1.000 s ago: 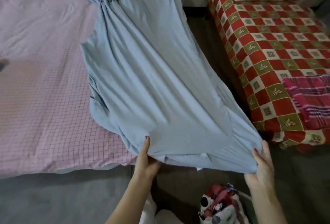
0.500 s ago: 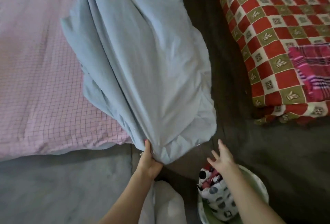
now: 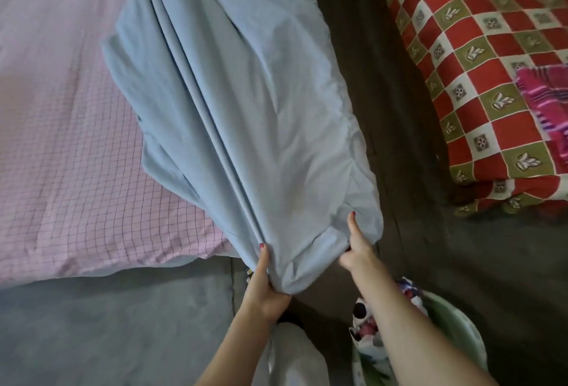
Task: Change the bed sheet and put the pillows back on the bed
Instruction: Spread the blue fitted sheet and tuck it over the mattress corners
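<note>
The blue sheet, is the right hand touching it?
Touching. The head view shows the right hand pinching the blue sheet at its near edge, thumb lying on the cloth.

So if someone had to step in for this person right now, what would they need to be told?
Left hand: grips the bunched near end of the light blue sheet.
Right hand: pinches the same sheet's edge a little to the right, thumb on top.
The sheet lies in long folds down the right side of the bed, over the pink checked sheet, its near end off the mattress.
Done: blue sheet brought onto the bed.
Left: spread it across, tuck it in, put the pillows back; no pillows are in view.
A green basket of cloth sits on the floor by the right arm.
</note>
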